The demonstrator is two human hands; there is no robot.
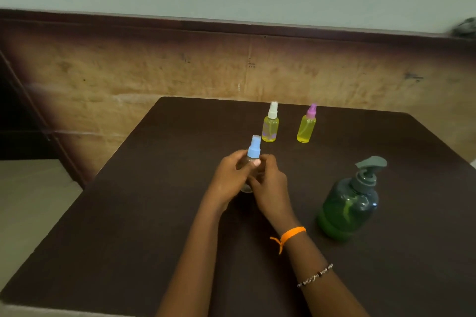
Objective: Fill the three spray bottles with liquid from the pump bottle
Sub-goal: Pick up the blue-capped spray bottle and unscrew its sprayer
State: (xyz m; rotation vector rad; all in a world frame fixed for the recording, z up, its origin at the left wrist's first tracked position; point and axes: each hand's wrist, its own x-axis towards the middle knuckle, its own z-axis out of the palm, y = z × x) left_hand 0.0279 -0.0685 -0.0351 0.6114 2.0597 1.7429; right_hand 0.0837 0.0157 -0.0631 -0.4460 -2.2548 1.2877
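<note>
Three spray bottles stood or were held over the dark bench, along with one pump bottle. Two of the three, a white-capped bottle and a pink-capped bottle, stood upright near the far edge, side by side but apart, both showing yellow liquid. The third, a blue-capped bottle with a clear body, sat mid-bench between both hands: the left hand curled round its body with the thumb just below the cap, and the right hand gripped it from the other side. The single green pump bottle stood upright to the right, apart from the hands. Two bands circled the right forearm: an orange thread and a beaded bracelet.
</note>
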